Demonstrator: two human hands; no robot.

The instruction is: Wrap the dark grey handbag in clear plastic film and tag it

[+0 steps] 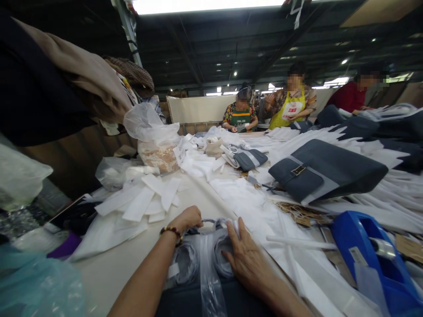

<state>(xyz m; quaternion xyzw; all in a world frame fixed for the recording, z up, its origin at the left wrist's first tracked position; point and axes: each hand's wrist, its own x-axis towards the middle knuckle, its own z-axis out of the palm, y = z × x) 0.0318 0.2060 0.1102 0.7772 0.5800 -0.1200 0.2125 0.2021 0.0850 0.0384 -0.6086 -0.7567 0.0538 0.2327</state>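
A dark blue-grey bag lies right in front of me at the bottom of the view. Two rolled-up straps in clear wrap rest on it, with a strip of clear plastic running down between them. My left hand, a beaded bracelet at its wrist, is closed at the bag's far edge on one end of its handle; the fingertips are partly hidden. Over the right-hand roll lies my right hand, fingers stretched out and thumb apart, touching the wrapping.
White foam strips are piled to the left, beside a plastic-wrapped bundle. At the right stand a blue tape dispenser and a finished-looking dark bag with a buckle. Several people work across the table.
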